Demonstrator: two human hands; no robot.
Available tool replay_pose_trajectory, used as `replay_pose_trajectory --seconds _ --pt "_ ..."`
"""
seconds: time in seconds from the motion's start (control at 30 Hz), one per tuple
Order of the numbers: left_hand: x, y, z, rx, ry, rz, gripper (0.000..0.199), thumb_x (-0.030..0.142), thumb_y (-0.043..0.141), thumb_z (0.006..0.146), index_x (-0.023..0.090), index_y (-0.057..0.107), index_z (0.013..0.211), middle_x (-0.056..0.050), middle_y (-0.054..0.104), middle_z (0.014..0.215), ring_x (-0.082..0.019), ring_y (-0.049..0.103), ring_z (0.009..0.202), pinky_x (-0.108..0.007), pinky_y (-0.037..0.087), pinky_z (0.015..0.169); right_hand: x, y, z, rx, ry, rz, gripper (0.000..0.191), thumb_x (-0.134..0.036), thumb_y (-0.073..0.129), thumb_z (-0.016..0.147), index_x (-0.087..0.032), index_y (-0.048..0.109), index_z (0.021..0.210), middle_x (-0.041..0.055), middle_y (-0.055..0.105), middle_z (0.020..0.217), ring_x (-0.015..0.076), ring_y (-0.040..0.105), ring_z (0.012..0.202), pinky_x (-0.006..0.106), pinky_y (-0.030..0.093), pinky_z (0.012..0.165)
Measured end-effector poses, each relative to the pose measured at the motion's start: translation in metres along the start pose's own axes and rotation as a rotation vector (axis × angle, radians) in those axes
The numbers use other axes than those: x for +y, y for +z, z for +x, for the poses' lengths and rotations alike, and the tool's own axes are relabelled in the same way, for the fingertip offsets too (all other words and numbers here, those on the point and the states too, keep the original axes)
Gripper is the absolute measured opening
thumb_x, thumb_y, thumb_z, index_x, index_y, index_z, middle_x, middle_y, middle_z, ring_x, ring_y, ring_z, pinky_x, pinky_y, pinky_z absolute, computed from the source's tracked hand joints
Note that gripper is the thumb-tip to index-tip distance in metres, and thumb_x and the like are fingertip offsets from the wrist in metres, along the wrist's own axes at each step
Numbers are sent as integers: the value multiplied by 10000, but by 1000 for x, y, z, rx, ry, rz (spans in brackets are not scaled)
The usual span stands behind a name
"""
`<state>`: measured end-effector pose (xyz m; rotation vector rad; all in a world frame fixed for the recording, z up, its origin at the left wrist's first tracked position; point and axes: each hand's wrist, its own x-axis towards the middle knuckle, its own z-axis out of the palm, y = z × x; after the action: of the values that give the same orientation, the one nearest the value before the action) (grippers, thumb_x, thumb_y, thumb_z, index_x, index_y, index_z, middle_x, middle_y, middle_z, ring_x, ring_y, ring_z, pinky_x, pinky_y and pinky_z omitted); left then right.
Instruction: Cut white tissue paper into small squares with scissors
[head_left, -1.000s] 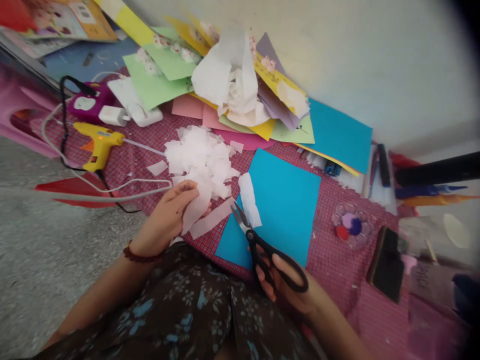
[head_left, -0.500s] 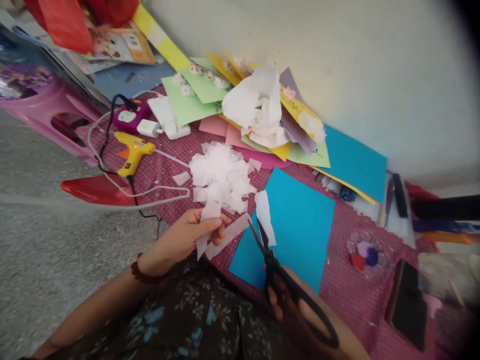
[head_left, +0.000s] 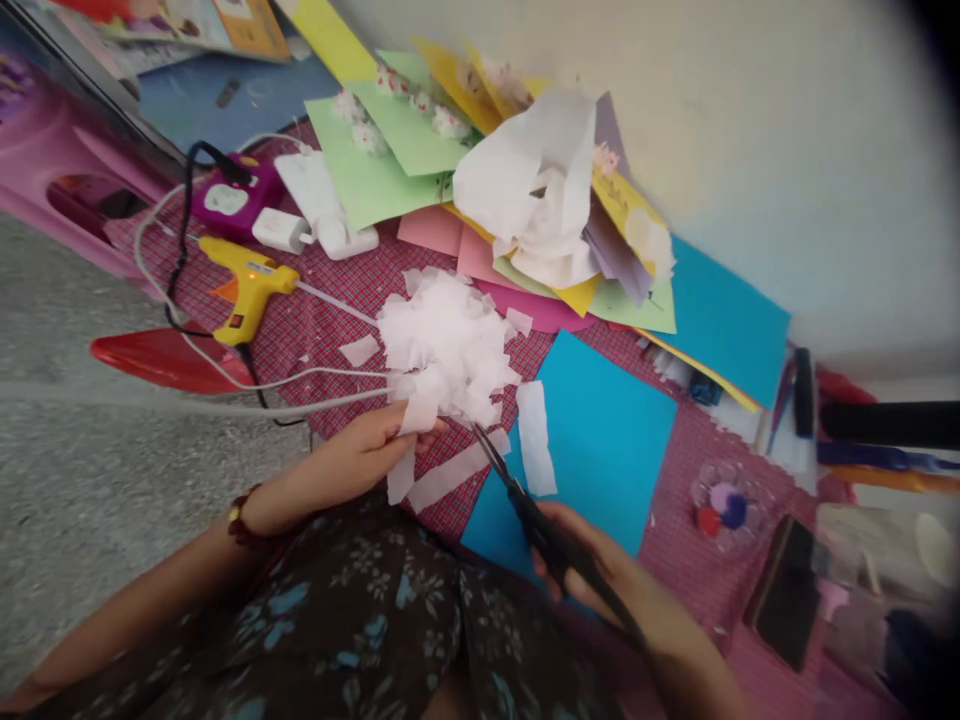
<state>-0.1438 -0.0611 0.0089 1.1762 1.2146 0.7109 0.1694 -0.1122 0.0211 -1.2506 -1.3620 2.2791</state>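
My left hand pinches a white paper strip just below a heap of small white paper pieces. In my right hand are black scissors, their blades nearly together and pointing up and left at the heap's lower edge. One loose strip lies on the checkered cloth between my hands. Another white strip rests on a blue sheet, right of the scissor tips.
At the left are a yellow glue gun, its cords and a purple power socket. Coloured cards and crumpled white paper lie behind the heap. A phone and a clear palette are at the right.
The scissors have moved left and their blades have come closer together. My left hand has shifted slightly left and up. The whole view has moved a little.
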Motion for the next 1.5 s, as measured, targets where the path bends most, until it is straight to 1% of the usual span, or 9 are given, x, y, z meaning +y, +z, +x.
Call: replay_pose_trajectory --seconds 0.13,0.3,0.4,0.53,0.73,0.9,1.2,1.33,1.5 --pt "-3 -10 -6 138 37 120 158 262 639 799 242 781 865 -65 698 931 -252 616 965 -336 473 951 5 0 -2 -109 190 24 621 -600 658 829 -242 490 1308 15 526 868 133 474 674 258 369 578" --pt "-2 -20 -22 138 -160 84 292 350 596 866 240 745 1092 -50 684 1021 -257 582 1047 -325 462 942 -5 3 2 -52 266 -143 620 -594 618 860 -190 483 1310 -2 466 845 125 412 677 251 327 575" --pt "2 -19 -29 7 -269 -186 493 394 615 873 257 587 1346 -30 660 885 -199 598 829 -267 496 728 -9 8 5 -13 253 -224 637 -613 625 841 -181 508 1294 2 474 840 135 406 688 261 336 592" --pt "7 -15 -26 -225 -216 -498 701 372 674 840 255 408 1478 16 554 745 -115 504 625 -196 421 565 -6 6 -2 -10 206 -267 677 -645 610 833 -201 494 1330 59 552 945 184 488 774 308 422 680" --pt "10 -29 -6 -435 -295 -389 710 269 627 855 297 335 1501 35 551 752 -101 500 581 -168 386 502 -22 -8 -6 -89 30 -204 819 -711 624 781 -238 424 1418 106 560 1106 230 543 925 381 457 868" --pt "16 -36 12 -588 -294 -285 714 178 659 734 272 464 1415 30 601 797 -100 514 566 -170 390 484 -38 -12 23 -152 38 -202 808 -640 733 733 -228 489 1384 89 568 1089 207 544 886 355 472 834" --pt "0 -39 39 -689 -233 -336 658 161 616 703 229 509 1348 32 576 787 -82 497 587 -157 357 501 -44 -17 56 -191 26 -49 709 -552 775 744 -219 546 1326 35 615 907 139 558 760 243 435 650" --pt "10 -38 49 -690 -191 -330 657 137 608 661 218 545 1310 47 554 743 -72 452 548 -168 323 486 -42 -23 63 -190 11 -23 735 -599 774 719 -209 567 1306 27 625 864 115 532 683 218 400 576" --pt "24 -37 58 -686 -239 -261 648 128 604 632 197 559 1275 66 485 664 -77 432 544 -176 292 486 -40 -28 69 -182 7 14 721 -574 796 711 -195 583 1286 20 619 821 104 507 647 206 376 537"
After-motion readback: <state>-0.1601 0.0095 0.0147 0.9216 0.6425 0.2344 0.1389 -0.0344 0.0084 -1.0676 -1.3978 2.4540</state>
